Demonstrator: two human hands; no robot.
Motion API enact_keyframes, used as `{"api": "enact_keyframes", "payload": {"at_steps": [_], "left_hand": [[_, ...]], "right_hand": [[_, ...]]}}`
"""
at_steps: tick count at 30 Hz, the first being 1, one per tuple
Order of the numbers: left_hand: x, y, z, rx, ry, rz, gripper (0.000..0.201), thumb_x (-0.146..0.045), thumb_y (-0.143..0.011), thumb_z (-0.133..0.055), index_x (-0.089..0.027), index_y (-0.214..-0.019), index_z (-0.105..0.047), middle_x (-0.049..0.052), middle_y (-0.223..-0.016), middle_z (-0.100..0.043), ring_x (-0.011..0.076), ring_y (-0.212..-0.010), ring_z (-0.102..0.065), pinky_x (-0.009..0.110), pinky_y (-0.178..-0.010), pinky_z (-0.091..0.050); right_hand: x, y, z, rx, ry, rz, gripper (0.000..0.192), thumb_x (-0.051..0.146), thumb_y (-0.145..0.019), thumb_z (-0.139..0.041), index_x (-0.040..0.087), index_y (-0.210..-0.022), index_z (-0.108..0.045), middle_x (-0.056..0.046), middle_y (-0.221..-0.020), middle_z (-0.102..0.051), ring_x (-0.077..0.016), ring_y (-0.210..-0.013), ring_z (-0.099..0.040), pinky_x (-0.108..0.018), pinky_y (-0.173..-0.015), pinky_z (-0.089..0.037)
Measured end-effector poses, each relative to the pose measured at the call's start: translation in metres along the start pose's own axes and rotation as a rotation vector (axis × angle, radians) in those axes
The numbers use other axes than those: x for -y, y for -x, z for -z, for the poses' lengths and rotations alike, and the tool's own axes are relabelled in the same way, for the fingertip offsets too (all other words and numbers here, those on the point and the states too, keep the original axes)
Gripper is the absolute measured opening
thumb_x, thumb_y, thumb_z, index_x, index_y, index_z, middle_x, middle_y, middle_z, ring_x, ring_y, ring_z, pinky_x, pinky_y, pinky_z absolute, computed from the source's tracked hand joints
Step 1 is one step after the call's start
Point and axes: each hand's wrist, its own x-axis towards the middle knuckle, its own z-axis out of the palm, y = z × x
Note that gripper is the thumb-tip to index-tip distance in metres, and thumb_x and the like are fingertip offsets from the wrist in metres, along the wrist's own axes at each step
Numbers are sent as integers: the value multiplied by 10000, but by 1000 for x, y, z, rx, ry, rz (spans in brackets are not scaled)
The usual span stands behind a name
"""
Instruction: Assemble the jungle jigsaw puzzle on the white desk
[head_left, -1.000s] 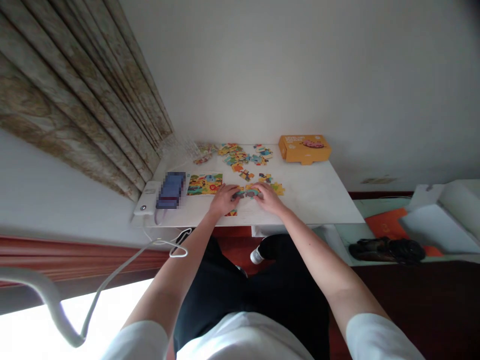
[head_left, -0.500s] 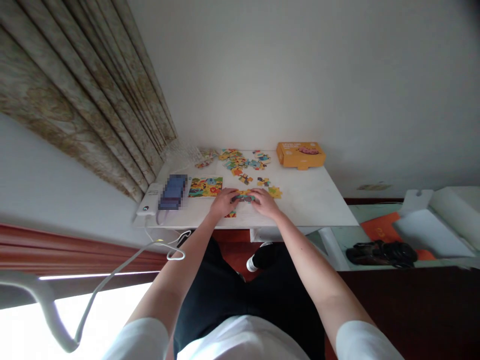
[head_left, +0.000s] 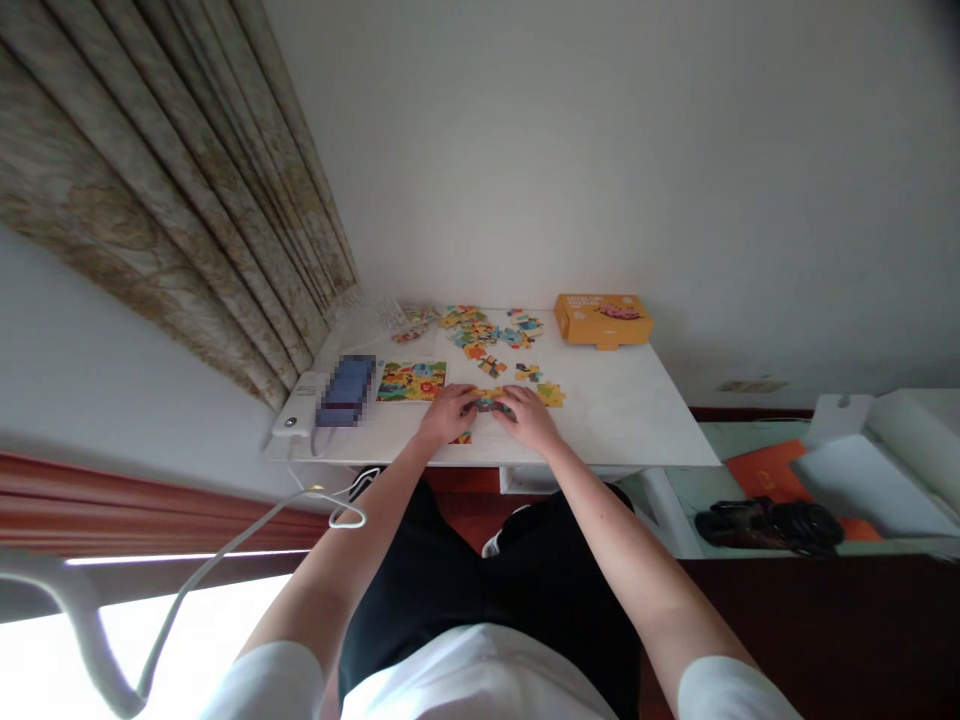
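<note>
My left hand (head_left: 450, 414) and my right hand (head_left: 528, 418) face each other near the table's front edge. Between them are joined jigsaw puzzle pieces (head_left: 490, 400), yellow along the top and darker below, with the fingers of both hands closed on the two ends. A yellow-green puzzle piece (head_left: 552, 394) lies just right of my right hand. Partly under my left hand, a red and green piece (head_left: 462, 438) shows at its near side. Left of my left hand lies the colourful picture card (head_left: 411, 381) with a lion and other animals. My fingertips are partly hidden.
Several loose puzzle pieces (head_left: 466, 326) are heaped at the back of the white table (head_left: 622, 420). A yellow box (head_left: 604, 320) stands at the back right. On the left are a phone with a blurred screen (head_left: 346, 390), a white device (head_left: 294, 418) and a cable.
The whole view has shifted slightly, so the table sits a little lower. Both hands stay on the puzzle pieces, with the right fingers slightly repositioned.
</note>
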Motion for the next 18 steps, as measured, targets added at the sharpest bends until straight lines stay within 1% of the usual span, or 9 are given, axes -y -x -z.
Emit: {"api": "enact_keyframes", "payload": {"at_steps": [3,6,8,10,13,16,18], "left_hand": [[-4,3,4,15,2,-64,394,-207,-944,-625,-252,-1325,-714,100,-1477,-635,265,-1391,-569,518,-1237,-385],[-7,5,6,106,29,-158,404,-233,-981,-587,-292,-1368,-689,60,-1515,-612,250,-1453,-517,522,-1275,-323],[-7,5,5,162,38,-200,399,-246,-1002,-560,-296,-1378,-684,51,-1514,-616,240,-1468,-506,503,-1277,-323],[-7,3,3,186,39,-220,387,-259,-1019,-534,-281,-1373,-689,59,-1497,-630,228,-1460,-517,479,-1272,-335],[-6,2,1,180,41,-229,375,-265,-1022,-528,-267,-1356,-701,66,-1475,-647,211,-1445,-535,451,-1266,-347],[-7,1,0,182,24,-213,384,-270,-1013,-549,-278,-1369,-692,60,-1491,-634,210,-1452,-527,451,-1272,-336],[-8,2,1,198,5,-187,404,-272,-1013,-550,-297,-1397,-672,50,-1511,-617,214,-1471,-506,463,-1280,-316]], "right_hand": [[-6,4,4,-101,-11,-44,237,302,-1006,-581,259,-1179,-738,-120,-1270,-696,-300,-1246,-603,-519,-1107,-480],[-23,11,13,-232,34,-180,233,253,-989,-545,243,-1129,-730,-129,-1184,-717,-316,-1171,-631,-540,-1071,-483],[-40,17,21,-272,74,-267,230,260,-965,-561,219,-1131,-714,-149,-1191,-715,-336,-1154,-631,-552,-1056,-482],[-56,19,27,-262,91,-309,259,293,-940,-599,202,-1164,-690,-163,-1219,-707,-351,-1164,-627,-559,-1056,-483],[-74,13,32,-214,75,-295,332,329,-910,-646,196,-1213,-664,-169,-1266,-694,-350,-1196,-630,-552,-1076,-485],[-83,-6,32,-139,43,-275,426,320,-885,-680,200,-1292,-638,-159,-1329,-677,-332,-1253,-625,-530,-1101,-487],[-85,-22,30,-55,38,-285,527,292,-848,-721,199,-1356,-615,-158,-1388,-657,-325,-1300,-611,-517,-1123,-480]]}}
